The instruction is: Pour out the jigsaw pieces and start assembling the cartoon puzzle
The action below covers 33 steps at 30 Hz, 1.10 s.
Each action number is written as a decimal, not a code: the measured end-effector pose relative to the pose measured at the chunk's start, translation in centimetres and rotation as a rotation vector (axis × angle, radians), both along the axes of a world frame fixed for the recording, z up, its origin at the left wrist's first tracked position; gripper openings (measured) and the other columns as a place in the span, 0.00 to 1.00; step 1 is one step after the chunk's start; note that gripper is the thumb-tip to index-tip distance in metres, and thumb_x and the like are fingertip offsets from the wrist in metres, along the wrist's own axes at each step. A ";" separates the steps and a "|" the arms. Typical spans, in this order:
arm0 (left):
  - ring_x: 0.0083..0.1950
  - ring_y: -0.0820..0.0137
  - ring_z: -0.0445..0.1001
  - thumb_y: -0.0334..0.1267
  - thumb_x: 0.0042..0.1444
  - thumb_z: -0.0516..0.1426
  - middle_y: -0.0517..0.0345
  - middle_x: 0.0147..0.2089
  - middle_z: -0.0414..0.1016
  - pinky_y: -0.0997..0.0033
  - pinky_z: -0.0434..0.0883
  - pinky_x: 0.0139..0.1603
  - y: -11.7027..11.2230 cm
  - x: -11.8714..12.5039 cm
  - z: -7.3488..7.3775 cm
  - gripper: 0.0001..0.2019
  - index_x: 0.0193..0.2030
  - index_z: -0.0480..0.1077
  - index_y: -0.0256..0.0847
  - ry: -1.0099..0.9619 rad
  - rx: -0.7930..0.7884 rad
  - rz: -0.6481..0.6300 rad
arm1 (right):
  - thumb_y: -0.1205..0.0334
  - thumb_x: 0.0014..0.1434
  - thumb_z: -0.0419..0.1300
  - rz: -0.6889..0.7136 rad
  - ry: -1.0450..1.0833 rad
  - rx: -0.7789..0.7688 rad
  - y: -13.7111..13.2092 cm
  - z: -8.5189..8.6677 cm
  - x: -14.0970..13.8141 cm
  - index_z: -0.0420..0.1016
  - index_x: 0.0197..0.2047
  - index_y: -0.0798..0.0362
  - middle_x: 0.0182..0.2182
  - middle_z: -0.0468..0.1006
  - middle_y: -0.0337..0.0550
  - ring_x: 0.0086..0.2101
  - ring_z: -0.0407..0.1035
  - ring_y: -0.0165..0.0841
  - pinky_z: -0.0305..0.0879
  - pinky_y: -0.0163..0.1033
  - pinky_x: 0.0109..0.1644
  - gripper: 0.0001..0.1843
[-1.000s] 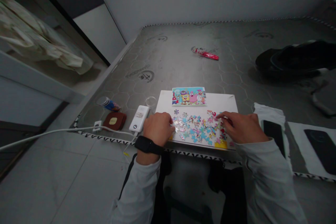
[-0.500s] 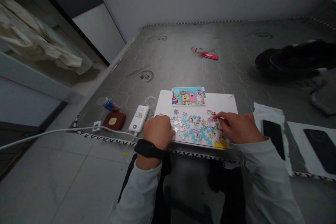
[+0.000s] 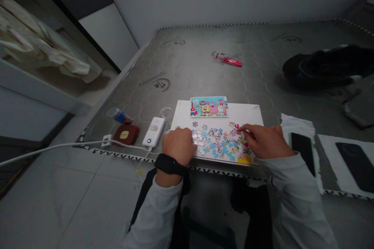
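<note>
Many small jigsaw puzzle pieces (image 3: 216, 140) lie loose on a white board (image 3: 245, 113). Behind them, on the same board, rests a cartoon picture card (image 3: 209, 107). My left hand (image 3: 179, 146), with a black watch above the wrist, is closed over the board's left part beside the pieces. Its fingertips are hidden under the hand, so what it holds, if anything, does not show. On the right side, my right hand (image 3: 265, 141) reaches in with the index finger stretched out, its tip touching the pieces. The thumb stays apart from that finger.
Left of the board are a white power bank (image 3: 154, 131) with a cable, a brown case (image 3: 126, 135) and a clear jar (image 3: 119, 116). A red wrapper (image 3: 229, 60) lies farther back. To the right are a black cap (image 3: 318, 68) and two phones, one dark (image 3: 355, 165), one green-edged (image 3: 303, 151).
My left hand has shifted slightly to the right over the board. The right hand stays at nearly the same pieces. The whole view has moved a little.
</note>
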<state>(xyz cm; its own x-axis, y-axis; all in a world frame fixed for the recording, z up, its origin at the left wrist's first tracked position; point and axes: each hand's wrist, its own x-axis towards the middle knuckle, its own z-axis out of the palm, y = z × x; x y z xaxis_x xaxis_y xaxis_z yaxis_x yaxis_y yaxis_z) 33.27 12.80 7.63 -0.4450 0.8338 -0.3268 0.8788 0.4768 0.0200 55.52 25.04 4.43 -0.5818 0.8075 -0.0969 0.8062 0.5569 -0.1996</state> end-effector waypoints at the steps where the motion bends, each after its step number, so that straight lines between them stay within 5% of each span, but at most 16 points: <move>1: 0.46 0.52 0.81 0.42 0.54 0.63 0.45 0.42 0.83 0.55 0.75 0.44 0.0 0.0 0.0 0.09 0.39 0.82 0.43 0.005 0.003 -0.001 | 0.60 0.63 0.50 -0.001 0.004 0.001 0.0 0.0 0.0 0.81 0.48 0.46 0.32 0.85 0.44 0.37 0.77 0.42 0.54 0.48 0.45 0.19; 20: 0.44 0.53 0.81 0.43 0.53 0.63 0.47 0.39 0.83 0.55 0.75 0.43 0.0 -0.3 -0.5 0.08 0.36 0.81 0.45 -0.009 0.014 -0.024 | 0.55 0.63 0.51 -0.014 -0.004 0.005 2.1 -1.0 2.5 0.82 0.48 0.43 0.29 0.83 0.42 0.32 0.75 0.40 0.55 0.49 0.45 0.19; 33: 0.42 0.52 0.81 0.42 0.52 0.64 0.49 0.37 0.83 0.54 0.75 0.42 0.4 -0.4 -0.8 0.06 0.34 0.81 0.47 -0.033 0.032 -0.026 | 0.55 0.65 0.54 -0.074 -0.026 -0.032 1.2 0.0 2.0 0.81 0.47 0.44 0.30 0.83 0.40 0.34 0.76 0.40 0.53 0.48 0.45 0.15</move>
<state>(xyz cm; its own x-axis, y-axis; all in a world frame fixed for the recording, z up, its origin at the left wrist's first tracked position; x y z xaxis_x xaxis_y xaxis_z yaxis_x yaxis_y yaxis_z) 32.86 13.17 6.78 -0.4129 0.8551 -0.3134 0.8892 0.4529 0.0641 57.54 26.25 4.43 -0.5172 0.8447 -0.1379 0.8504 0.4889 -0.1945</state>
